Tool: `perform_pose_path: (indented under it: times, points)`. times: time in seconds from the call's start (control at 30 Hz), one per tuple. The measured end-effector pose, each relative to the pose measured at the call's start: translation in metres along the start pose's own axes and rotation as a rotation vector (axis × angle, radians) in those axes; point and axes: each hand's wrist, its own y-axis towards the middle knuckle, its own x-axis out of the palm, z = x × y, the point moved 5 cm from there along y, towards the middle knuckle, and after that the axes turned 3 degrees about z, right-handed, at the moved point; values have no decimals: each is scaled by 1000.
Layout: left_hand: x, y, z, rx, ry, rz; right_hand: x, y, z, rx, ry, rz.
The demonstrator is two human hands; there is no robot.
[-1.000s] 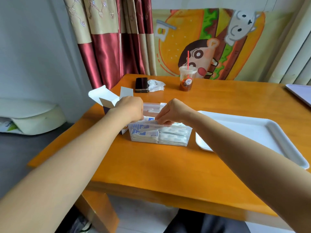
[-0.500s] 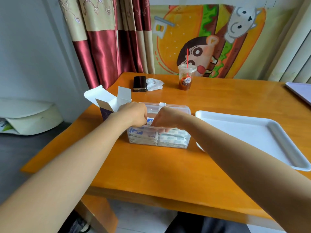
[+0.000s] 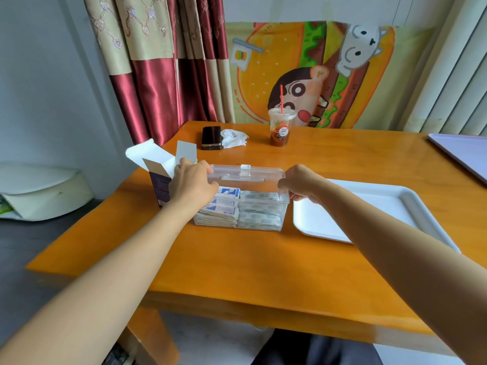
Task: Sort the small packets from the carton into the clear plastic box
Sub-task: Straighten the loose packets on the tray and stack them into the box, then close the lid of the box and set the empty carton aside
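The lid (image 3: 247,173) of the clear plastic box (image 3: 284,212) lay between the hands, long axis running hand to hand. The left hand (image 3: 193,184) and right hand (image 3: 300,181) each gripped one end, equally near.

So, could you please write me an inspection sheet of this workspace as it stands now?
Surface: orange wooden table, glossy.
Job's things: clear plastic box holds two stacks of small packets; carton stands left of it, flaps open; clear lid is held tilted over the box.
Clutter: phone, crumpled tissue and drink cup with red straw at the far side; white tray right of the box.
Grippers: left hand grips the lid's left end; right hand pinches its right end.
Cables: nothing seen on the table.
Surroundings: curtain, cartoon burger poster.
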Motion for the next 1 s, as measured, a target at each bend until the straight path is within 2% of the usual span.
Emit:
perform_pose_path:
  times: [0.2,0.37,0.43,0.53,0.63,0.83,1.0]
  points:
    - [14,6,1,-123,-194,-92,-20,-4,19,7,2,15]
    - [48,10,-1,-360,-733,-336,-39,-10,42,77,-22,0]
    - [58,13,1,-422,-869,-386,-43,-8,51,99,53,-29]
    - [64,16,1,-497,-970,-410,-41,1,59,151,261,-77]
    - [69,17,-1,-562,-1080,-419,-39,7,61,147,351,-27]
    - [71,19,2,-495,-1215,-332,-43,2,63,19,681,-15]
    - [61,14,14,-493,-1359,-277,-52,-11,63,-88,746,-73]
